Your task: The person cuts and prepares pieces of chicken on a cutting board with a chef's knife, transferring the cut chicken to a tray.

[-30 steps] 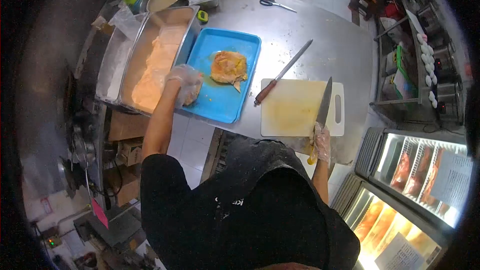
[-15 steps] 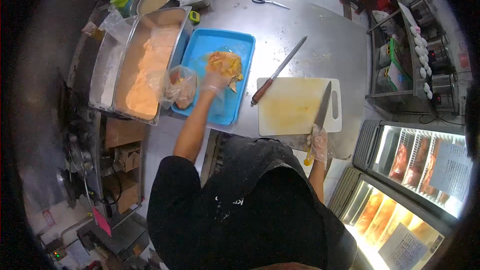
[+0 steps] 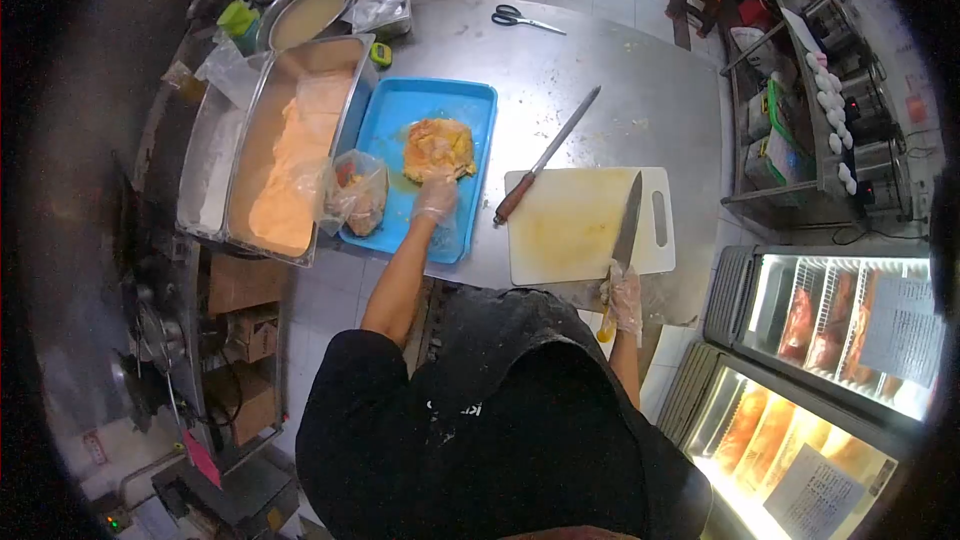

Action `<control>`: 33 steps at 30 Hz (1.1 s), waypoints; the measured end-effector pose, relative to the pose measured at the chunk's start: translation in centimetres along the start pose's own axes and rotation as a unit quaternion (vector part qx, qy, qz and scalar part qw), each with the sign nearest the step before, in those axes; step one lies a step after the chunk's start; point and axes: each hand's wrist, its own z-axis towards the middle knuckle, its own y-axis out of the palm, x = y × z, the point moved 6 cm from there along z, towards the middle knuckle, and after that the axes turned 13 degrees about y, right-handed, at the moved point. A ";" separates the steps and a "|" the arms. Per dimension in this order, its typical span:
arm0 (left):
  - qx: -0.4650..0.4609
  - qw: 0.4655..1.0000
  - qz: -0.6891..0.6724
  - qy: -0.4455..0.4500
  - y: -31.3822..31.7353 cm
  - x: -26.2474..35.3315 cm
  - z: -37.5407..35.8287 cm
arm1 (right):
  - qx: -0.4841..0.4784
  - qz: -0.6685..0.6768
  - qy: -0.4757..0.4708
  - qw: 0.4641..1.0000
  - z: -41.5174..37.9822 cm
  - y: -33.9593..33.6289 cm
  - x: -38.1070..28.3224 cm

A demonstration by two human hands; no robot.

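Presently, the piece of meat (image 3: 440, 143) lay flat in the blue tray (image 3: 474, 105), toward its middle. Left hand (image 3: 436, 198), gloved: fingertips at the meat's near edge, fingers partly curled; could not tell whether they had closed on it or only rested there. Right hand (image 3: 625, 302), also gloved: fingers wrapped round the handle of the knife (image 3: 628, 220), no gap seen, blade lying over the right part of the cutting board (image 3: 560, 235) and pointing away from the body.

Nearby: a clear bag with contents (image 3: 358, 195) at the tray's near left corner; sharpening steel (image 3: 550, 152), its wooden handle near the board's left edge.

Handling notes (judgement): meat looked wet and limp, so a broad grip, thumb beneath and fingers above, seemed safer than a pinch. Knife hand was best kept quiet and low, edge turned away from the left arm.
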 end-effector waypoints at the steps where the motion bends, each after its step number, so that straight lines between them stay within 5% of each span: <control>1: -0.001 1.000 0.003 0.014 -1.8 1.1 -0.2 | -0.016 0.006 0.034 0.999 -1.1 0.0 -1.0; 6: 0.076 0.974 0.141 0.157 -5.0 2.7 -0.7 | 0.052 -0.053 -0.076 0.994 -1.4 -1.1 -1.9; 9: 0.207 0.976 -0.038 0.061 -8.6 1.5 -0.1 | 0.021 -0.025 -0.180 0.983 1.8 -0.8 1.4; 12: 0.268 0.888 0.260 0.266 -12.9 3.5 -0.9 | -0.025 0.051 -0.096 0.994 -0.6 -0.7 -1.2; 18: 0.184 0.973 -0.092 0.106 -21.5 7.8 0.4 | -0.032 0.079 -0.002 0.996 -0.9 -0.5 -1.8; 24: 0.068 0.955 -0.097 0.273 -20.1 19.4 3.5 | 0.007 0.052 -0.071 0.996 2.8 -0.7 2.9; 29: -0.079 0.949 -0.178 0.246 -12.5 26.5 3.5 | -0.029 0.076 0.012 0.997 -2.1 -2.9 -0.9; 31: -0.095 0.959 -0.121 0.238 -3.9 25.5 3.4 | 0.030 0.002 -0.033 0.999 -2.2 -4.0 -0.4; 33: -0.118 0.961 -0.098 0.230 -2.6 26.1 1.4 | 0.106 -0.100 -0.131 0.981 -2.5 -4.5 -0.4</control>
